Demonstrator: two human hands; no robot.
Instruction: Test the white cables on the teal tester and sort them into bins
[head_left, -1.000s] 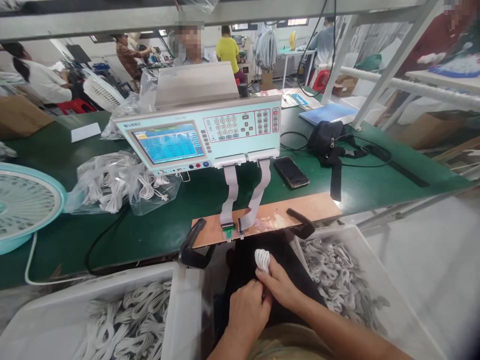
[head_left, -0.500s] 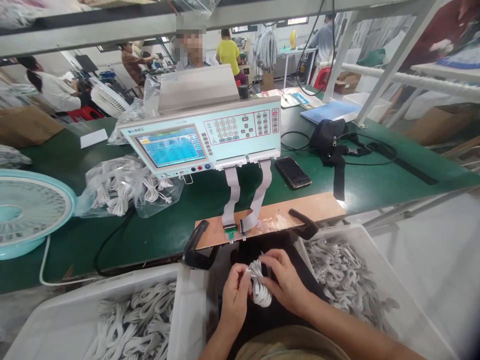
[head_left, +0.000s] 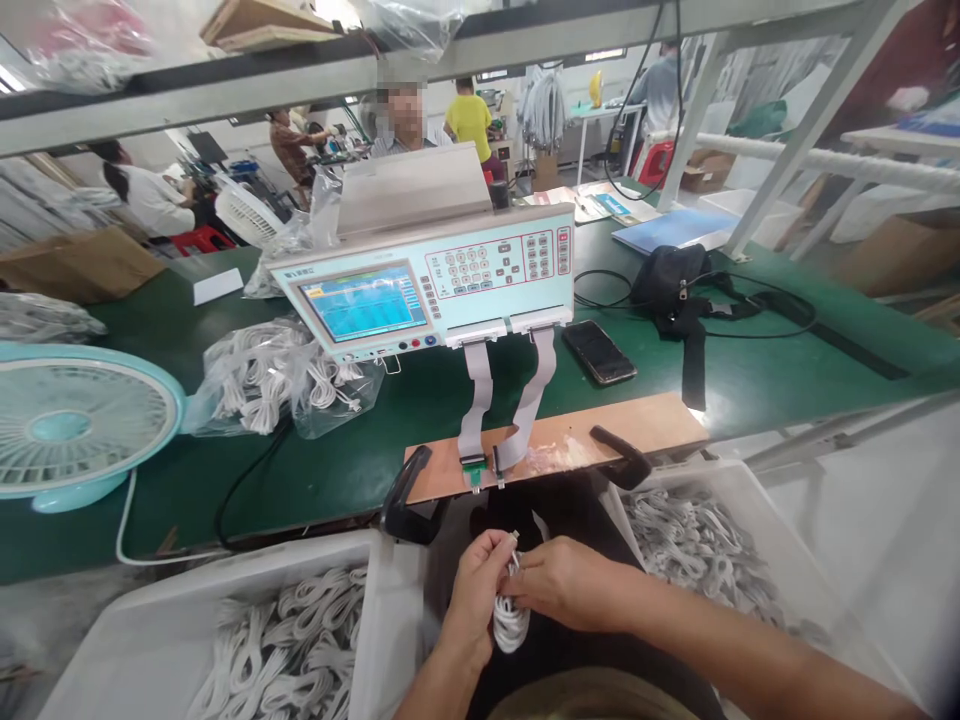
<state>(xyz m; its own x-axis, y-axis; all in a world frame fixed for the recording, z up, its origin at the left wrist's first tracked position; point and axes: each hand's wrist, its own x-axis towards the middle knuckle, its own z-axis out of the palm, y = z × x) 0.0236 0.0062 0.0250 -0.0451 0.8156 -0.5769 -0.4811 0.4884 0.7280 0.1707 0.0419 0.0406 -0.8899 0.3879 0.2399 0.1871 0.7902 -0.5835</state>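
A coiled white cable [head_left: 511, 628] hangs between my two hands, just below the table's front edge. My left hand [head_left: 478, 580] is closed on its upper left side, and a small plug end sticks up past the thumb. From the right, my right hand [head_left: 559, 585] pinches the bundle around its middle; its fingertips are partly hidden. Beyond the hands, a wooden board [head_left: 630, 430] carries two small connector ends joined to grey flat ribbon cables [head_left: 474, 400]. These run up to a white tester [head_left: 465, 270] with a lit blue screen.
White bins of coiled cables flank me, a left bin [head_left: 375, 610] and a right bin [head_left: 780, 530]. Black clamps [head_left: 409, 495] grip the board. On the green table are a phone [head_left: 600, 352], a black bag [head_left: 671, 280], bagged cables [head_left: 262, 375] and a fan [head_left: 67, 425]. People work behind.
My right hand has turned over the coil and moved down along it, its fingers now closer together. The plug end now points up at my left thumb. The whole view has shifted slightly.
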